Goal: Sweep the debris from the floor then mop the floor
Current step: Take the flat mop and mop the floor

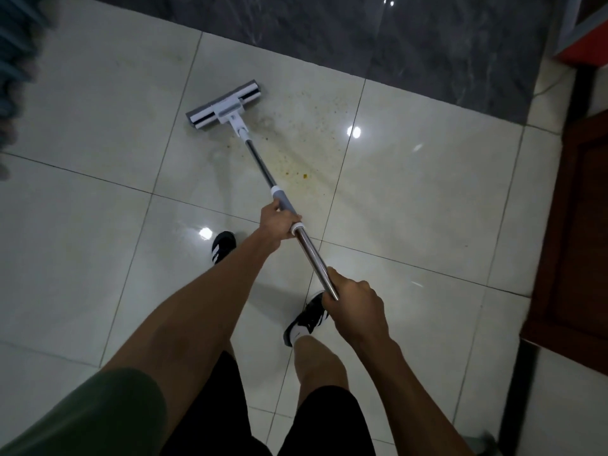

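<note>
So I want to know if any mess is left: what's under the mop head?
The mop head lies flat on pale tile; whatever is beneath its pad is covered. Beside it, to the right, yellowish specks and a smear remain in plain sight.

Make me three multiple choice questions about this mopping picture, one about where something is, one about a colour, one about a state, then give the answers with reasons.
1. Where do the yellow-brown specks lie relative to the mop head?
A. To its right
B. To its left
C. Under the shoes

2. What colour is the far strip of floor?
A. Red
B. Dark grey
C. Cream

3. How is the mop pole held?
A. One hand
B. Both hands
C. Leaning unheld

Answers: 1 A, specks scatter right of the pole. 2 B, dark marbled tiles there. 3 B, left hand grips the grey collar, right hand the pole's upper end.
</note>
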Demonstrator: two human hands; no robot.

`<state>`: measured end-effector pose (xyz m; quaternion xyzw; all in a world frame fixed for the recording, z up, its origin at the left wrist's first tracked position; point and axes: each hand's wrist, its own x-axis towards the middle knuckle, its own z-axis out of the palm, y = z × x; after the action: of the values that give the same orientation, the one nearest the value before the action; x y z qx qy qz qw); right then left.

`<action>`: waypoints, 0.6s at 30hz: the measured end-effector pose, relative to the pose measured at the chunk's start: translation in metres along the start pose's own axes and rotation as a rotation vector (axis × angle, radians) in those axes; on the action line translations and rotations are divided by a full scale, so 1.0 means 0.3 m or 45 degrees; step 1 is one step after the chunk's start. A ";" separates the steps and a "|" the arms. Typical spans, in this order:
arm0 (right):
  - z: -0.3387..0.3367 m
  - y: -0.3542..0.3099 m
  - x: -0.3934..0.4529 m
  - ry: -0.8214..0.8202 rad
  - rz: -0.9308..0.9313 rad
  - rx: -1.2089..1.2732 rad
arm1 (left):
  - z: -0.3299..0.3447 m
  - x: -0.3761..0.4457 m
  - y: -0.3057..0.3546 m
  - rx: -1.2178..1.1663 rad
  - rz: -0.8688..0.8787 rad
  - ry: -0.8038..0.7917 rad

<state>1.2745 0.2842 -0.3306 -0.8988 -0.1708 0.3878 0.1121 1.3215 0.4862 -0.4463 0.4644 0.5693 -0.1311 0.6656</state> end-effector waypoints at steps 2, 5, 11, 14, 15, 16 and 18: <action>-0.009 -0.043 0.019 0.004 -0.014 -0.025 | -0.033 0.008 0.040 -0.003 0.017 -0.012; -0.028 -0.125 0.069 0.032 -0.030 -0.047 | -0.092 0.040 0.131 -0.025 0.046 -0.036; -0.094 -0.387 0.283 0.119 -0.081 -0.055 | -0.255 0.192 0.418 -0.031 0.118 -0.058; -0.132 -0.554 0.435 0.174 -0.086 -0.069 | -0.360 0.301 0.602 -0.010 0.143 -0.044; -0.143 -0.612 0.489 0.189 -0.089 -0.071 | -0.395 0.339 0.664 0.002 0.150 -0.035; -0.155 -0.669 0.545 0.203 -0.091 -0.067 | -0.430 0.379 0.725 0.010 0.158 -0.026; -0.175 -0.771 0.653 0.216 -0.089 -0.049 | -0.493 0.462 0.832 0.025 0.163 -0.011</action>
<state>1.3877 0.5699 -0.3471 -0.9240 -0.1993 0.3026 0.1222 1.4470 0.7820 -0.4394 0.5060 0.5340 -0.0960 0.6705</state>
